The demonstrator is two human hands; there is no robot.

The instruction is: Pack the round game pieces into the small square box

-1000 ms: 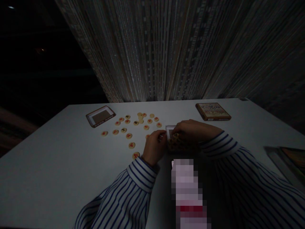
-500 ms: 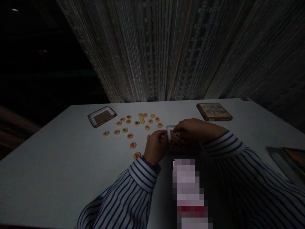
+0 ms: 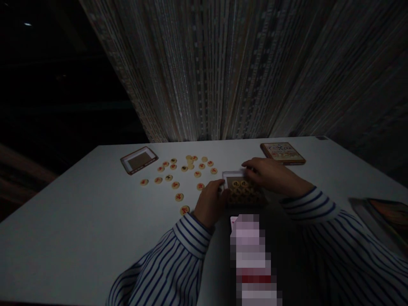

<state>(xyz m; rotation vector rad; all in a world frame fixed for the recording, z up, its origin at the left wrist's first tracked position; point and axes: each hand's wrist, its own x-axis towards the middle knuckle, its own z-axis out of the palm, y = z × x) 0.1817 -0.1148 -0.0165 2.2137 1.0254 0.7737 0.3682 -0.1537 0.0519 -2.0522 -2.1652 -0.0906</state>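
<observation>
The left hand (image 3: 210, 203) sits curled against the near-left side of the small tray (image 3: 232, 174), fingers together; whether it grips the wall I cannot tell. The right hand (image 3: 270, 175) lies over the tray's far-right corner, fingertips bent onto the far rim, its hold unclear in the dim light. The tray, on the white table (image 3: 79, 221), holds round discs (image 3: 236, 184). Other loose discs (image 3: 175, 185) lie scattered to its left, an empty lid (image 3: 139, 160) farther left, a printed box (image 3: 282, 153) far right.
</observation>
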